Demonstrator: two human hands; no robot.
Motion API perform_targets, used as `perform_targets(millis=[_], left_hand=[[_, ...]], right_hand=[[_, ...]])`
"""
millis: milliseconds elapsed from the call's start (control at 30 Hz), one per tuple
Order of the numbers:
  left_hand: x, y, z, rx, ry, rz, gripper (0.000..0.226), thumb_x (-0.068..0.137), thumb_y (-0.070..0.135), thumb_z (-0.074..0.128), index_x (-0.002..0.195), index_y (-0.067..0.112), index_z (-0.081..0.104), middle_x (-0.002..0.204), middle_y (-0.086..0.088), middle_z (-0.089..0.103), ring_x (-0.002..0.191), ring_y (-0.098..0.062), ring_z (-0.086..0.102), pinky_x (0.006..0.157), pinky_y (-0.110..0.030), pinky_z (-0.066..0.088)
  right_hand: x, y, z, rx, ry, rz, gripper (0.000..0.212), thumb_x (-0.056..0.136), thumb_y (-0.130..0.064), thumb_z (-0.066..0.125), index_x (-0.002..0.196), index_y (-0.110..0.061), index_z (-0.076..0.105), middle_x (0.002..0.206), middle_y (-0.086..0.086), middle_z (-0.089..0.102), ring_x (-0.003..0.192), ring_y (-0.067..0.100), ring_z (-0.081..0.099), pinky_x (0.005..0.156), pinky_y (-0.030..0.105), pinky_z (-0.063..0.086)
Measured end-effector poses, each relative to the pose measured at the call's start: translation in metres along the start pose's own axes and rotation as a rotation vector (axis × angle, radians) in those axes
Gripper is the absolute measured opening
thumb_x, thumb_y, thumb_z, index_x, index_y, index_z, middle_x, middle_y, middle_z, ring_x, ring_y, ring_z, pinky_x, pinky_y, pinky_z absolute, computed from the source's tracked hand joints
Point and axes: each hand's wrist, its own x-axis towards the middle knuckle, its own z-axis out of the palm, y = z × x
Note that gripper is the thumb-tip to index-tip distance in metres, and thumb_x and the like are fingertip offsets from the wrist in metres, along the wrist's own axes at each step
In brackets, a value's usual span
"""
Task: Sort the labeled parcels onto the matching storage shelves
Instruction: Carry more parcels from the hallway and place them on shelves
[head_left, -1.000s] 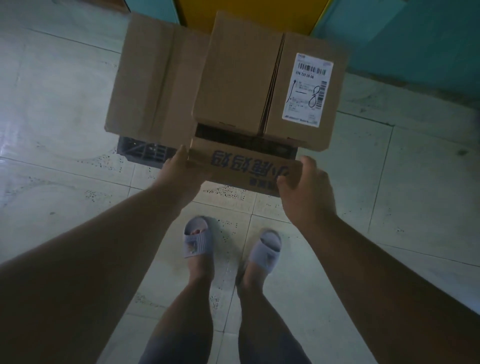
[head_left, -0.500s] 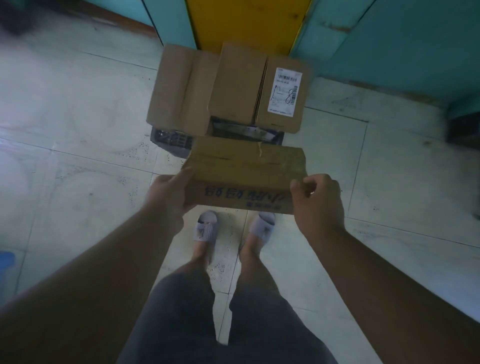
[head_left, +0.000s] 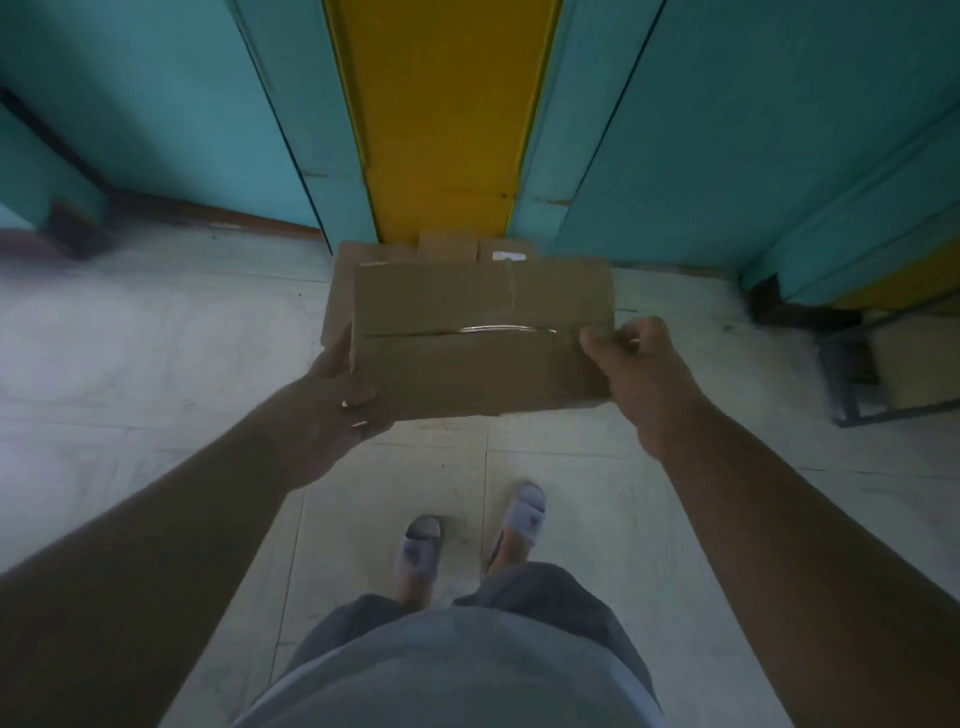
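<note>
I hold a flat brown cardboard parcel (head_left: 480, 340) level in front of me, its taped top seam facing up. My left hand (head_left: 340, 402) grips its left end, thumb on the near corner. My right hand (head_left: 631, 364) grips the right end with curled fingers over the top edge. No label shows on this parcel from here. Behind and below it, the other stacked cardboard boxes (head_left: 447, 248) peek out, one bearing a white label (head_left: 508, 255).
Teal walls with a yellow panel (head_left: 441, 119) rise straight ahead. At the right, a dark metal shelf frame (head_left: 852, 374) holds a brown box low down. Pale tiled floor (head_left: 156, 338) spreads to the left. My feet in grey slippers stand below.
I have stood up and lifted the parcel higher, away from the stack. The printed side face no longer shows, and the stacked boxes are now mostly hidden behind the parcel.
</note>
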Motion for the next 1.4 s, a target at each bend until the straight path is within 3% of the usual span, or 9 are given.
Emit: perform_targets(millis=[100, 233, 300, 433, 533, 733, 967, 1200, 1400], left_hand=[[-0.022, 0.017, 0.019, 0.184, -0.102, 0.051, 0.098, 0.071, -0.002, 0.071, 0.151, 0.043, 0.037, 0.148, -0.003, 0.053, 0.133, -0.032, 0.054, 0.110, -0.054, 0.042], [-0.034, 0.033, 0.061, 0.364, 0.101, 0.095, 0.093, 0.071, -0.004, 0.076, 0.145, 0.042, 0.042, 0.139, -0.001, 0.057, 0.125, -0.028, 0.056, 0.093, -0.042, 0.055], [-0.035, 0.037, 0.083, 0.360, 0.188, 0.145, 0.085, 0.079, -0.009, 0.073, 0.141, 0.041, 0.044, 0.134, 0.000, 0.057, 0.121, -0.027, 0.056, 0.084, -0.037, 0.054], [-0.037, 0.034, 0.132, 0.244, 0.227, 0.201, 0.043, 0.092, 0.044, 0.060, 0.134, 0.042, 0.051, 0.132, -0.001, 0.062, 0.117, -0.029, 0.060, 0.082, -0.047, 0.057], [-0.031, 0.022, 0.160, 0.149, 0.269, 0.172, 0.067, 0.073, 0.067, 0.060, 0.133, 0.035, 0.056, 0.130, -0.008, 0.064, 0.116, -0.035, 0.063, 0.083, -0.055, 0.059], [-0.009, 0.004, 0.223, -0.003, 0.288, 0.161, 0.015, 0.101, 0.022, 0.055, 0.108, 0.018, 0.067, 0.118, -0.015, 0.070, 0.114, -0.036, 0.064, 0.101, -0.058, 0.049], [0.009, -0.008, 0.253, 0.146, 0.158, 0.184, 0.049, 0.085, -0.006, 0.061, 0.125, 0.022, 0.054, 0.113, -0.014, 0.074, 0.103, -0.031, 0.072, 0.096, -0.050, 0.054], [0.060, 0.005, 0.277, 0.389, 0.097, 0.122, 0.033, 0.091, -0.002, 0.063, 0.115, 0.019, 0.062, 0.135, -0.009, 0.061, 0.116, -0.022, 0.065, 0.099, -0.043, 0.055], [0.128, -0.008, 0.332, 0.307, 0.091, 0.139, 0.014, 0.099, 0.008, 0.057, 0.103, 0.017, 0.068, 0.106, 0.000, 0.074, 0.106, -0.019, 0.067, 0.104, -0.039, 0.049]], right_hand=[[-0.009, -0.025, -0.023, 0.169, 0.016, 0.067, 0.090, 0.056, -0.083, 0.061, 0.120, -0.019, 0.057, 0.115, 0.010, 0.065, 0.100, 0.030, 0.065, 0.090, 0.054, 0.054], [-0.029, -0.047, -0.044, 0.203, 0.091, -0.091, 0.063, 0.082, -0.068, 0.059, 0.126, -0.023, 0.054, 0.121, 0.003, 0.061, 0.106, 0.025, 0.061, 0.094, 0.044, 0.051], [-0.034, -0.046, -0.054, 0.152, 0.078, -0.120, 0.079, 0.074, -0.081, 0.054, 0.129, -0.024, 0.053, 0.127, 0.002, 0.060, 0.112, 0.026, 0.058, 0.099, 0.047, 0.048], [-0.042, -0.037, -0.092, 0.236, 0.140, -0.083, 0.096, 0.058, -0.093, 0.056, 0.125, -0.023, 0.059, 0.117, -0.003, 0.062, 0.105, 0.024, 0.061, 0.096, 0.051, 0.051], [-0.043, -0.025, -0.129, 0.243, 0.186, -0.117, 0.081, 0.055, -0.088, 0.060, 0.102, -0.022, 0.061, 0.104, -0.003, 0.064, 0.098, 0.025, 0.064, 0.089, 0.054, 0.055], [-0.040, -0.004, -0.198, 0.230, 0.206, -0.194, 0.041, 0.068, -0.054, 0.068, 0.085, -0.022, 0.050, 0.092, 0.005, 0.060, 0.091, 0.028, 0.062, 0.084, 0.051, 0.055], [-0.024, 0.000, -0.239, 0.139, 0.288, -0.317, 0.022, 0.087, -0.031, 0.067, 0.100, -0.020, 0.053, 0.086, -0.003, 0.059, 0.076, 0.015, 0.053, 0.064, 0.031, 0.042], [-0.019, 0.007, -0.270, 0.033, 0.457, -0.214, 0.031, 0.085, -0.036, 0.071, 0.105, -0.019, 0.056, 0.090, -0.004, 0.061, 0.077, 0.014, 0.055, 0.062, 0.029, 0.037], [-0.017, 0.067, -0.304, 0.104, 0.492, -0.047, 0.080, 0.061, -0.064, 0.070, 0.133, -0.049, 0.040, 0.110, -0.009, 0.066, 0.091, 0.018, 0.068, 0.079, 0.041, 0.059]])
